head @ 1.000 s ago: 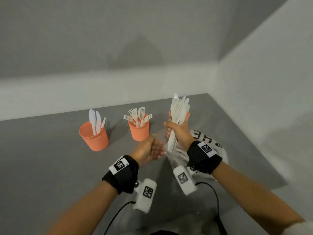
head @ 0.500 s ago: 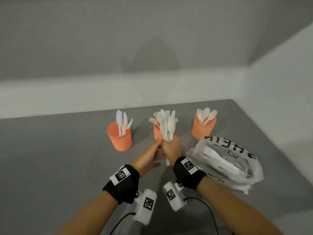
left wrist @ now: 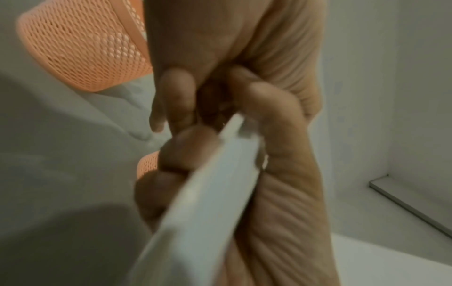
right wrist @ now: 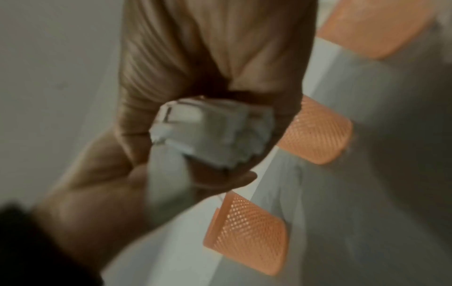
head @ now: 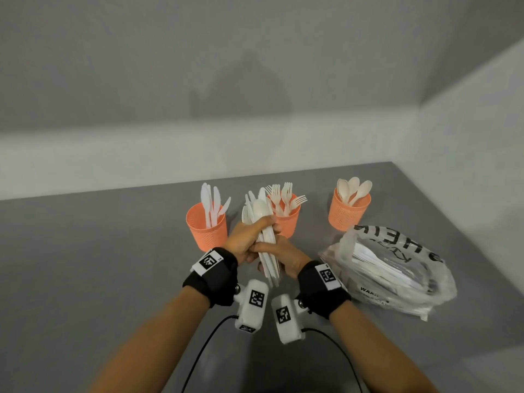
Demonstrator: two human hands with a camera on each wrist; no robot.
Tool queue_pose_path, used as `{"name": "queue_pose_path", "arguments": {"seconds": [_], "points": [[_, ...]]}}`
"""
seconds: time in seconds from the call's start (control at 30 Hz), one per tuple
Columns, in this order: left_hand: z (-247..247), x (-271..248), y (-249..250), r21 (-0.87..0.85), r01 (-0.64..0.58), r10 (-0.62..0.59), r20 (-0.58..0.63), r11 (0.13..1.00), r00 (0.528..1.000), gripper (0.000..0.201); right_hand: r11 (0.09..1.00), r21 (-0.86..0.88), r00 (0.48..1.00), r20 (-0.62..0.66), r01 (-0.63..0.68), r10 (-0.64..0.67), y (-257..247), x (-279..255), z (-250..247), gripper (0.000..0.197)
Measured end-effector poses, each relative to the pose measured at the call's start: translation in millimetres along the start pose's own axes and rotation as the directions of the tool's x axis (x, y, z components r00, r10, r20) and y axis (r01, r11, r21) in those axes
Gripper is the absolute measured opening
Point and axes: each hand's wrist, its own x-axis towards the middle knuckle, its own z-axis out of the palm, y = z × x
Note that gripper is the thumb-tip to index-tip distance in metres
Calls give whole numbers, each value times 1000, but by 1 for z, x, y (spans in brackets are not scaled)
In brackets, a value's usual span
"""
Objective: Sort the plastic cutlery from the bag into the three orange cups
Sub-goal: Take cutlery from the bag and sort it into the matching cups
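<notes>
Three orange mesh cups stand in a row: the left cup holds knives, the middle cup forks, the right cup spoons. A bundle of mixed white plastic cutlery is upright in front of the middle cup. My left hand grips its upper part and my right hand grips the handles lower down. The wrist views show the handle stack and the handle ends enclosed by curled fingers. The clear plastic bag lies to the right with more white cutlery inside.
The grey table meets a pale wall behind the cups and another wall on the right beyond the bag. Black cables run from the wrist cameras toward the near edge.
The right hand carried the bundle from above the bag leftward to the front of the middle cup. The left hand, open before, has closed round the bundle.
</notes>
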Motion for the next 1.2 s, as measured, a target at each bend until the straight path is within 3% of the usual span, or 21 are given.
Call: {"name": "queue_pose_path", "arguments": {"seconds": [0.1, 0.17, 0.23, 0.3, 0.37, 0.47, 0.67, 0.77, 0.87, 1.03, 1.2], "points": [[-1, -1, 1, -11, -6, 7, 81, 1000, 997, 28, 968, 213, 987, 112, -137, 115, -1, -6, -3, 14], [-3, -1, -1, -5, 7, -6, 102, 1000, 995, 46, 937, 301, 980, 139, -177, 141, 3, -6, -3, 11], [-7, 0, -3, 2, 12, -12, 92, 1000, 996, 60, 929, 335, 987, 92, -156, 132, 6, -4, -5, 6], [-10, 4, -4, 23, 1, -1, -5, 1000, 1000, 64, 934, 336, 992, 16, -120, 121, 8, -2, -10, 3], [-11, 7, -5, 74, -63, 72, -123, 995, 990, 52, 945, 316, 993, -51, -86, 108, 10, 0, -16, 18], [-7, 10, -7, 127, -125, 146, -176, 984, 974, 32, 969, 239, 991, -106, -58, 86, 13, 2, -23, 36], [3, 12, -4, 141, -214, 241, -212, 967, 947, 22, 967, 213, 990, 5, -141, 143, 13, -5, -33, 33], [1, 17, -5, 228, -245, 298, -236, 942, 925, 22, 956, 221, 980, 68, -195, 185, 13, -9, -39, 28], [4, 17, 2, 184, -224, 261, -208, 957, 943, 7, 941, 254, 973, 101, -225, 205, 14, -11, -43, 30], [6, 14, 12, 68, -191, 201, -221, 979, 954, 19, 925, 334, 983, 56, -181, 172, 15, -9, -50, 38], [18, 7, 1, 111, -214, 232, -196, 971, 953, 8, 954, 273, 991, -26, -121, 133, 12, -5, -49, 27]]}}
